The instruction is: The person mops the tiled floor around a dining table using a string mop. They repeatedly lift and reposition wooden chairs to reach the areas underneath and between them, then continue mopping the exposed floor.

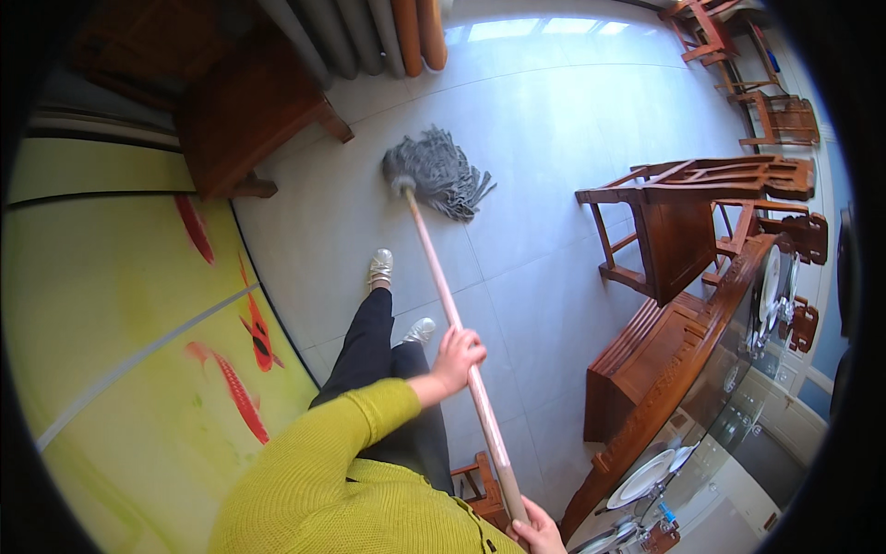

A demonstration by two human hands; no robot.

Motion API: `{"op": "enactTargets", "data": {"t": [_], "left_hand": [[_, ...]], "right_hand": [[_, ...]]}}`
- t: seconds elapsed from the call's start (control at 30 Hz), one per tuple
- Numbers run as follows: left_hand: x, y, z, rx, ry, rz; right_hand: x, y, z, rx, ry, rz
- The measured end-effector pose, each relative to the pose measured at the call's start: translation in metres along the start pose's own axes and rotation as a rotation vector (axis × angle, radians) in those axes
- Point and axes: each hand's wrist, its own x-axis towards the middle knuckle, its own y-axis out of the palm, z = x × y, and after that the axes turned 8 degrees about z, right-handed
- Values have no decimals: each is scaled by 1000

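Note:
A string mop runs diagonally before me, its pink-wrapped handle (441,280) slanting from the lower right up to the grey mop head (436,170). The strands lie spread on the pale tiled floor (547,263). Partway down the handle, my left hand (457,359) is wrapped around the shaft. My right hand (536,530) grips it near its bottom end, partly cut off by the frame edge. Below the mop head and to its left stands a pale, shiny shoe (381,266); the other shoe (419,331) is nearer my left hand.
A wooden chair (675,242) and a dining table (664,408) with plates (640,479) and glassware stand right. Another wooden seat (249,118) is upper left, beside grey and orange curtains (360,34). A koi-painted panel (138,291) borders the left. More chairs (779,118) line the far right.

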Motion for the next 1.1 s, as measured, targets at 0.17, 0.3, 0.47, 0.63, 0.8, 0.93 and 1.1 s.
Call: {"op": "enactTargets", "data": {"t": [0.17,0.3,0.47,0.63,0.8,0.93,1.1], "left_hand": [[134,-67,96,213,278,-209],[250,-157,165,461,149,109],[318,-216,188,713,73,100],[307,-160,127,515,90,304],[272,-109,6,198,150,172],[227,-117,-23,1,100,228],[163,-140,31,61,-17,257]], "right_hand": [[73,79,101,65,137,111],[170,151,172,56,49,285],[219,180,209,-4,-158,316],[150,109,214,-529,-158,-54],[26,12,253,-995,-372,-738],[-23,-25,290,-1084,-576,-858],[31,13,295,-1151,-608,-758]]}}
